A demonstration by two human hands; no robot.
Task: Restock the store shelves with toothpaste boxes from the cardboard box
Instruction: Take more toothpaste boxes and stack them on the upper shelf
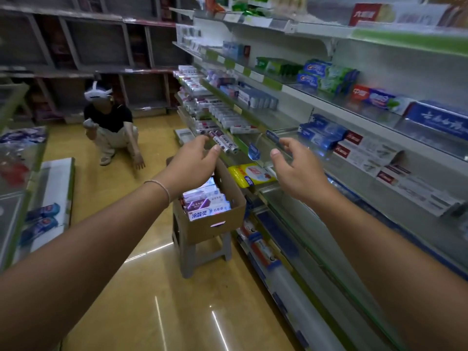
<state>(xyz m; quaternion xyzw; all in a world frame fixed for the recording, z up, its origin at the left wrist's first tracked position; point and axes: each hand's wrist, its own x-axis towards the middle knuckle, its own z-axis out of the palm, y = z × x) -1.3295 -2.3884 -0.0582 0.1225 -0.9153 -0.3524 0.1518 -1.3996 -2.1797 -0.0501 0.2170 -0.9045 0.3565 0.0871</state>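
cardboard box (222, 219): brown | toothpaste boxes (206, 202): purple-white | stool (197, 252): grey | packet (249, 174): yellow | floor (141, 287): tan

left hand (192, 160) hides the far end of the carton (217, 219) | stool (200, 249) top covered by carton | right shelves (379, 117) blurred, cut off at frame edge, box print unreadable | crouching person (111, 127) blurred, seems to hold a small pale object, too small to tell

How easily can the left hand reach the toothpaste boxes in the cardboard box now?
Probably yes. The left hand is empty, just above the open cardboard box on the stool. Nothing covers the toothpaste boxes.
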